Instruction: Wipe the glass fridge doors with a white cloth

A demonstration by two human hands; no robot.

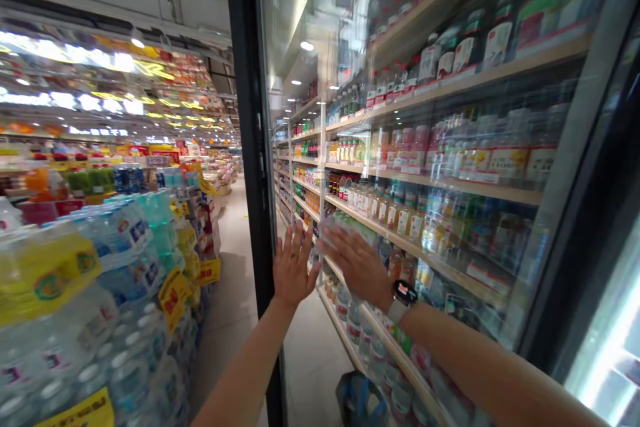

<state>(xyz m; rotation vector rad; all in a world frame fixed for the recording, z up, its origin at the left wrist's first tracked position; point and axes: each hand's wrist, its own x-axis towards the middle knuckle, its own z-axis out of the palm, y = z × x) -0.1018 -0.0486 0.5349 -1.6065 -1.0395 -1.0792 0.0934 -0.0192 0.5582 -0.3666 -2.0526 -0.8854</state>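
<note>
A tall glass door (310, 320) with a black frame (249, 147) stands in front of me. My left hand (294, 263) lies against the glass beside the frame, its fingers stretched and spread, holding nothing. To its right, my right hand (357, 260) is slanted flat against the pane, smeared by motion. A pale, thin wipe (327, 232) shows at its fingertips, mostly hidden under the hand. A smartwatch (404, 292) with a light strap is on my right wrist. Through the glass, bottles (400, 217) stand in rows on shelves.
Wooden shelf edges (440, 257) run away behind the glass. On the left, stacked packs of bottled drinks (125, 233) carry yellow price signs (174, 297). An aisle floor (233, 267) stretches between stacks and door. A dark shape with blue (360, 397) shows low in the glass.
</note>
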